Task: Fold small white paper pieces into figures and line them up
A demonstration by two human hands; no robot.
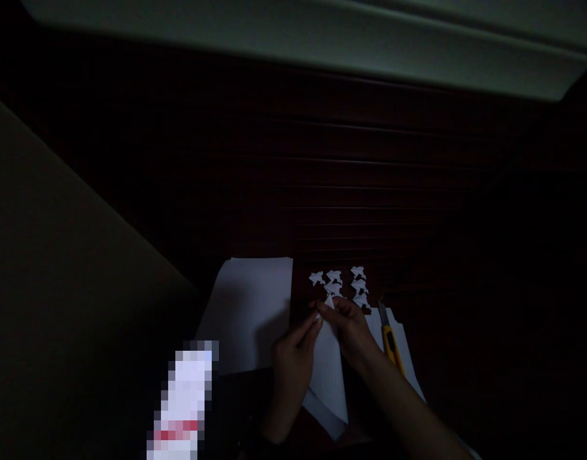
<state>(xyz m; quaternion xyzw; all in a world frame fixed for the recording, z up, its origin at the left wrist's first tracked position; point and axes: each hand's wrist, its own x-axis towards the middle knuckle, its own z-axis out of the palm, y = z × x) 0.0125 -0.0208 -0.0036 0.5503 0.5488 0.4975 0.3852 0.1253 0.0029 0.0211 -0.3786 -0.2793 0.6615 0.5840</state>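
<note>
A folded sheet of white paper (330, 370) hangs between my two hands, its narrow tip pointing up and away from me. My left hand (296, 358) pinches the left edge near that tip. From the other side, my right hand (348, 326) grips the same tip, thumb and fingers pressed together on it. The paper widens toward me, with a loose layer at its lower end. Just beyond my fingers lie several small folded paper figures (360, 285) in loose columns; my hands partly hide the nearest ones.
A stack of white paper (255, 306) lies to the left. On the right, a yellow utility knife (391, 345) with its blade out rests on more paper sheets (411, 358). A bright pixelated patch covers the lower left. The surroundings are very dark.
</note>
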